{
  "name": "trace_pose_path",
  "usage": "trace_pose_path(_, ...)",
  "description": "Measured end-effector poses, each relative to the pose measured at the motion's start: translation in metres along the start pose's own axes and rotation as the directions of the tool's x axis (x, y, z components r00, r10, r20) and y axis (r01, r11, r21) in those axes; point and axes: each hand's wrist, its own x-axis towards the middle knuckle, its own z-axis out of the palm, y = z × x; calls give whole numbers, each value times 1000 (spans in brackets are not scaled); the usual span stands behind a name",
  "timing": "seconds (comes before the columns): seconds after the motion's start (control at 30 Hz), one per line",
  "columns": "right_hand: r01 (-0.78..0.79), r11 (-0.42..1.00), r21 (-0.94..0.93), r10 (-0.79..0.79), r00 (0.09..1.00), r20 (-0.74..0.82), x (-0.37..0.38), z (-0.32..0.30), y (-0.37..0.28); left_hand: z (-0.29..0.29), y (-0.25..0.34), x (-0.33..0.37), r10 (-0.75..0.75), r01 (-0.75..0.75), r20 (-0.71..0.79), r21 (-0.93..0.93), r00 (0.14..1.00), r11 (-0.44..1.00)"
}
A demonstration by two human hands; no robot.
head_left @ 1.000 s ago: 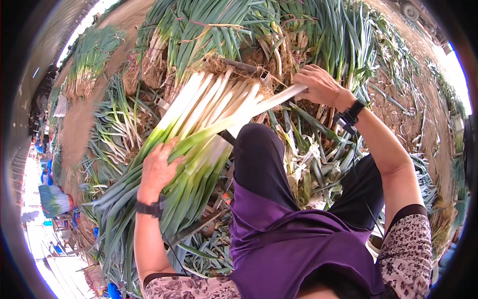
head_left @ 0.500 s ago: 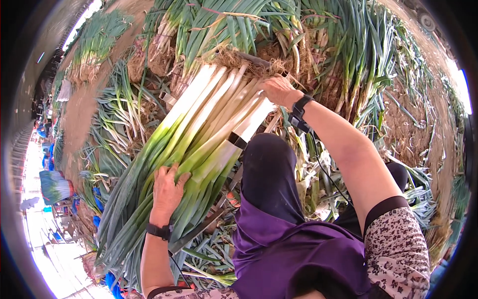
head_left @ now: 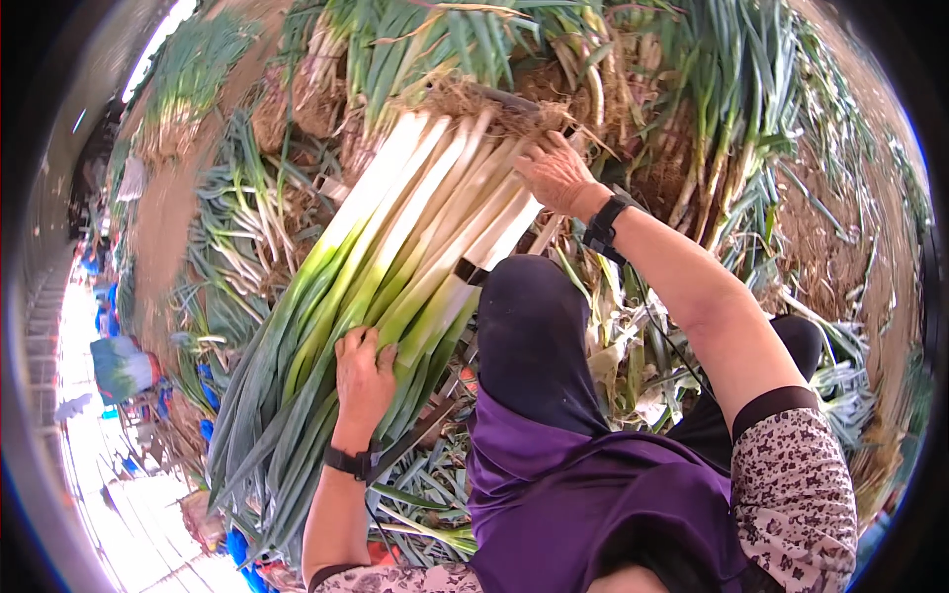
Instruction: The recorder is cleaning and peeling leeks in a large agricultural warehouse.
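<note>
A thick sheaf of leeks (head_left: 390, 222) lies slantwise in front of me, white stems and brown roots at the far end, green leaves fanning toward the near left. My left hand (head_left: 365, 376) rests on the stalks where white turns green, fingers slightly bent and apart. At the root end, my right hand (head_left: 557, 176) curls its fingers over the right-hand stems; its fingertips are partly hidden among the roots (head_left: 542, 121). A short black band (head_left: 471, 271) shows at the sheaf's right side, beside my knee. Dark straps circle both my wrists.
More leek bundles (head_left: 736, 119) stand along the far side, and loose leeks (head_left: 252, 212) lie to the left. Under the sheaf a dark bar (head_left: 420, 430) runs toward the near left. Stripped leaves (head_left: 633, 371) litter the ground right of my knee (head_left: 534, 326).
My left hand has slid to the right across the leaves, and the leaf ends have shifted slightly right with it. My right hand stays by the roots, nearly in place.
</note>
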Motion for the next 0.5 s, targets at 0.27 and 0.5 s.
trace_pose_path(0.27,-485,685,544,577,817,2,-146,45,17,-4,-2,6,-110,119,79,-115,991,986)
trace_pose_path(0.5,-802,-35,596,979,93,182,-280,104,140,-63,143,59,-172,103,-229,-282,958,954)
